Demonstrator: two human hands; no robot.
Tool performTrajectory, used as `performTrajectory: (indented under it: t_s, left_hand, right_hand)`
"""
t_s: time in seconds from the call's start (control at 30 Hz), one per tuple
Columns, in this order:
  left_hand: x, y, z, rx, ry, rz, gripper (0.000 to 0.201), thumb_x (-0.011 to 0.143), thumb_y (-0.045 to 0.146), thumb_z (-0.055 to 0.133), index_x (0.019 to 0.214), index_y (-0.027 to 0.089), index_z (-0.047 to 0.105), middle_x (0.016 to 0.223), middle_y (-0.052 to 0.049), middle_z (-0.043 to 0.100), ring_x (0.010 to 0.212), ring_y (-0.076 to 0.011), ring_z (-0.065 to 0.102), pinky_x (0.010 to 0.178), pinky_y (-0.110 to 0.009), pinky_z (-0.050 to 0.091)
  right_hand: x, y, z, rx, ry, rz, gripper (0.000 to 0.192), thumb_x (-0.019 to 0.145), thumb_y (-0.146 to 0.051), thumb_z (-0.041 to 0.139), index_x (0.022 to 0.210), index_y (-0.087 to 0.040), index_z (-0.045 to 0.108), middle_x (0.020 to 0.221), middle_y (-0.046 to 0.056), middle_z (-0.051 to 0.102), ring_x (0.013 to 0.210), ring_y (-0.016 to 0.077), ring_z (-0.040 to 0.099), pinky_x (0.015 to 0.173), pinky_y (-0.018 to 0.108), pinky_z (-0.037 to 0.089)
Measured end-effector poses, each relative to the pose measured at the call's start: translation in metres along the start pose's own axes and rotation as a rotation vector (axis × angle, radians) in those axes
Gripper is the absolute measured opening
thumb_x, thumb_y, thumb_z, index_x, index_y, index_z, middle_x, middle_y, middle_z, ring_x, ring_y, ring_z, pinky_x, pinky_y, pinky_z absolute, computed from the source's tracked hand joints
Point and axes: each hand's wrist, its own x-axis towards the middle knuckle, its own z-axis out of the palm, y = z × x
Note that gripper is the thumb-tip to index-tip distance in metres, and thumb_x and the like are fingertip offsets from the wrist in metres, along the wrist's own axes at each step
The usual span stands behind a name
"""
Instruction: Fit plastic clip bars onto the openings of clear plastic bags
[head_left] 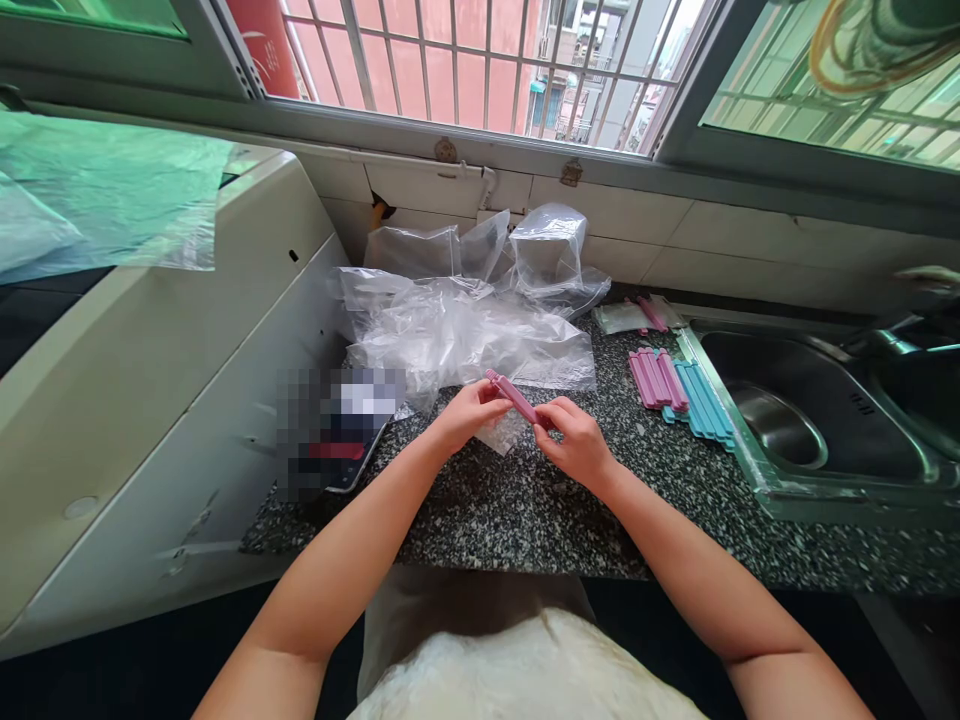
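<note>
Two-handed pinch!

And it's clip-handling now, it seems: left hand and right hand both pinch the slim pink clip over the counter, tilted ten o'clock to four. Steady fingertips look called for next. More pink clips at three o'clock!

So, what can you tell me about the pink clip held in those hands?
The pink clip is a slim, straight bar that looks like plastic, with a small knobby part at its far end. It slants across the view, far end to the left and near end to the right. The left hand grips near the far end, the right hand the near end. It is seen over the speckled counter; whether it is fastened is too small to tell.
</note>
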Motion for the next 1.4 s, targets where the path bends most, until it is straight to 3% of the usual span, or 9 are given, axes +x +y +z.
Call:
performTrajectory:
  t_s: [0.2,0.37,0.93,1.17,1.4]
  left_hand:
    - [-0.002,0.005,-0.002,-0.015,-0.033,-0.008,0.016,0.062,0.026,0.058,0.071,0.014,0.054,0.054,0.005,0.045,0.050,-0.0070,0.038,0.050,-0.022,0.028]
    - [-0.002,0.006,-0.002,-0.012,0.011,-0.034,0.012,0.061,0.026,0.056,0.063,0.014,0.053,0.051,0.005,0.044,0.049,-0.0066,0.036,0.050,-0.022,0.028]
    - [0.002,-0.005,0.002,-0.117,0.112,-0.046,0.035,0.058,0.044,0.069,0.064,0.014,0.052,0.048,0.006,0.043,0.044,-0.0054,0.035,0.045,-0.020,0.026]
    - [0.002,-0.006,0.006,-0.125,0.154,-0.037,0.037,0.057,0.045,0.069,0.063,0.015,0.050,0.047,0.006,0.041,0.043,-0.0050,0.032,0.043,-0.020,0.022]
    - [0.002,-0.005,0.005,-0.088,0.123,-0.024,0.034,0.059,0.043,0.068,0.061,0.015,0.051,0.047,0.006,0.041,0.043,-0.0049,0.032,0.043,-0.020,0.023]
  right_hand:
    - [-0.001,0.001,0.002,-0.013,0.006,0.010,0.010,0.080,-0.014,0.051,0.087,-0.017,0.058,0.074,0.003,0.057,0.066,0.0134,0.056,0.063,0.025,0.048]
    - [-0.001,0.001,0.001,-0.024,0.006,-0.003,0.012,0.081,-0.013,0.050,0.088,-0.018,0.058,0.075,0.003,0.057,0.065,0.0130,0.056,0.062,0.025,0.048]
    - [0.001,-0.003,-0.003,-0.099,0.093,-0.082,0.015,0.084,-0.014,0.049,0.096,-0.017,0.058,0.078,0.005,0.060,0.069,0.0155,0.058,0.065,0.028,0.051]
    - [0.000,-0.002,-0.002,-0.123,0.086,-0.067,0.014,0.084,-0.015,0.049,0.095,-0.017,0.058,0.077,0.005,0.060,0.065,0.0138,0.057,0.061,0.026,0.050]
    - [-0.001,0.000,-0.001,-0.103,0.041,-0.034,0.018,0.085,-0.016,0.048,0.098,-0.017,0.060,0.079,0.006,0.060,0.068,0.0145,0.058,0.064,0.027,0.051]
